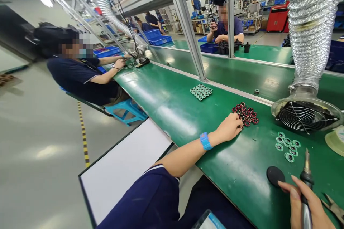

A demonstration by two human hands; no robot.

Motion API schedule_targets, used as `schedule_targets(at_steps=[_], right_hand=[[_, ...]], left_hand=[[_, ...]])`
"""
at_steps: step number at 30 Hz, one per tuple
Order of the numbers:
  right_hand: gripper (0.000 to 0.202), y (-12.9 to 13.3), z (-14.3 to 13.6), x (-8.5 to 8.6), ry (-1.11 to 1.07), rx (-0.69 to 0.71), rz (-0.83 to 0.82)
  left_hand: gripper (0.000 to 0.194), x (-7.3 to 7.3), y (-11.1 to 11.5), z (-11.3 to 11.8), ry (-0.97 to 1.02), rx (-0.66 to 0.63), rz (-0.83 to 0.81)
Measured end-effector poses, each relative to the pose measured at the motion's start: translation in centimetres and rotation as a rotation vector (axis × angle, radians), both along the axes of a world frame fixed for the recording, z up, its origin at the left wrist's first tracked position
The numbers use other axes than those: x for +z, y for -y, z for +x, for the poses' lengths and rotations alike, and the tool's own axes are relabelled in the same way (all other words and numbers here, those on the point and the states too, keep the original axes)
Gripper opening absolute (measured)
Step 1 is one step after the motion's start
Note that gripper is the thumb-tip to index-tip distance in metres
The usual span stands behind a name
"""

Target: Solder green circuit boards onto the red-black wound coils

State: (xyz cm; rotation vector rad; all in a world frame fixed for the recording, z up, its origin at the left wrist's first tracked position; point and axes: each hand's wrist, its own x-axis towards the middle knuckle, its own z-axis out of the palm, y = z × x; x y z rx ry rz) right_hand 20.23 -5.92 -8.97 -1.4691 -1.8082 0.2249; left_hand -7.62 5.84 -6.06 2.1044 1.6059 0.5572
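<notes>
My left hand (230, 127), with a blue wristband (205, 141), reaches over the bench to a pile of small round red-and-black parts (248, 116). Its fingertips are pinched at the pile's near edge on one of these parts, mostly hidden by the fingers. At the lower right, my right hand (309, 207) has a soldering iron (306, 177) between its fingers, tip pointing up and away. One fingertip is at the edge of a black disc (275, 176) lying on the bench. Several loose round green circuit boards (289, 157) lie beyond the iron's tip.
A panel of round boards (201, 92) lies farther left on the green bench (161, 89). A fume fan (306, 116) with a foil duct (311, 35) stands at right, near a tape roll (335, 140) and pliers (334, 205). A co-worker (77, 75) sits at left.
</notes>
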Motion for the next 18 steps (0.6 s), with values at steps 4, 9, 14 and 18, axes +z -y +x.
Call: schedule_targets(at_steps=[4,9,14,18], right_hand=[[0.040,-0.8,0.1,-0.3,0.018,0.169,0.149],[0.049,-1.2,-1.4,-0.6,-0.088,0.164,0.128],[0.047,-1.3,-1.3,-0.7,-0.158,0.063,0.166],[0.051,-1.3,-0.6,-0.2,-0.229,0.079,0.131]], left_hand=[[0.011,1.6,1.9,2.7,0.046,-0.093,0.009],[0.012,3.6,5.1,7.5,0.276,-0.304,-0.102],[0.012,4.0,5.8,10.2,0.326,-0.439,-0.178],[0.031,4.2,4.5,9.9,0.384,-0.357,-0.235]])
